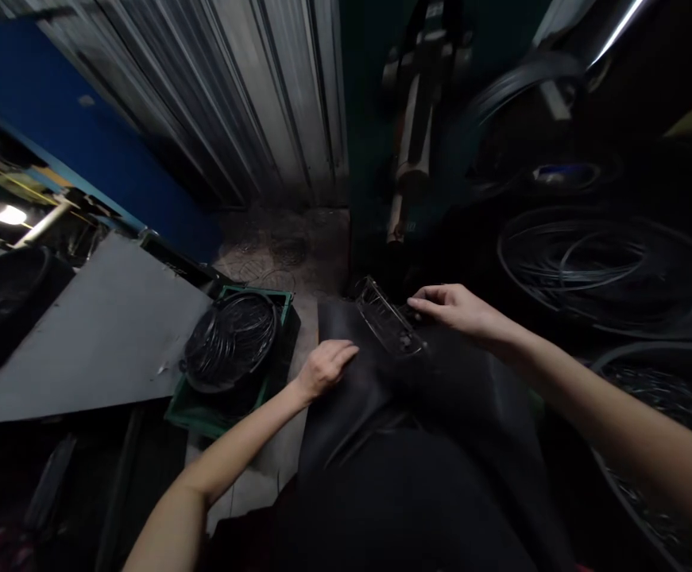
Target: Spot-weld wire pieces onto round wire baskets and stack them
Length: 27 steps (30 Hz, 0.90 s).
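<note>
A small rectangular frame of thin metal wire (390, 318) lies slantwise in front of me, over the dark covering of my lap (369, 397). At its right side, my right hand (456, 308) is closed in a pinch, with a small dark bit at the fingertips that I cannot make out. My left hand (325, 369) is by my left thigh, to the left of the frame and apart from it. Its fingers are bent and pressed together; whatever may be in them is hidden.
Left stands a green crate (182, 409) with a black basin (230, 342) of coiled wire on it. Wide dark tubs (605, 324) holding wire loops and small metal pieces are at right. Ahead, a machine part (414, 143) hangs down. A grey panel (101, 334) slants at left.
</note>
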Each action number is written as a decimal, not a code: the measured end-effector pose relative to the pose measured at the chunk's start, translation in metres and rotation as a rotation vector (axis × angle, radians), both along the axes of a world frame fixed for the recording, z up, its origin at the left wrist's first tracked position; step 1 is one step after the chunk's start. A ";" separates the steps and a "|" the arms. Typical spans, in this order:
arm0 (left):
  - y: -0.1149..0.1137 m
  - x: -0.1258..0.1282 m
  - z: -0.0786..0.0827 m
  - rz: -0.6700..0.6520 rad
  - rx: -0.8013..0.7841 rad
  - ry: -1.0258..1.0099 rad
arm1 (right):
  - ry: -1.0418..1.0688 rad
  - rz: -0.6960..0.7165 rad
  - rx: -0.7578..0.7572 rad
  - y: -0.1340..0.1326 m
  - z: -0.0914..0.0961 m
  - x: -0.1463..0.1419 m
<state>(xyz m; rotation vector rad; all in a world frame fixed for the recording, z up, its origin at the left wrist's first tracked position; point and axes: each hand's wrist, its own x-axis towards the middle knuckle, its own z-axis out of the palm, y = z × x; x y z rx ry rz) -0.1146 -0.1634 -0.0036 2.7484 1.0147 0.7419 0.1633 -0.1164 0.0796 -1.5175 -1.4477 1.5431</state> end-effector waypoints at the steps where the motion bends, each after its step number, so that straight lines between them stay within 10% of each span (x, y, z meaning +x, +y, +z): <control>1: -0.003 -0.001 0.006 0.055 -0.033 -0.063 | -0.063 0.017 0.028 -0.001 -0.004 -0.001; 8: 0.037 0.049 0.056 -0.167 -0.284 -0.234 | -0.399 0.096 0.240 0.003 -0.011 -0.003; 14: 0.049 0.072 0.053 -0.247 -0.390 -0.180 | -0.422 0.118 0.264 0.000 -0.010 -0.011; 27: 0.039 0.082 0.065 -0.263 0.235 0.404 | -0.482 0.121 0.348 -0.016 0.000 -0.025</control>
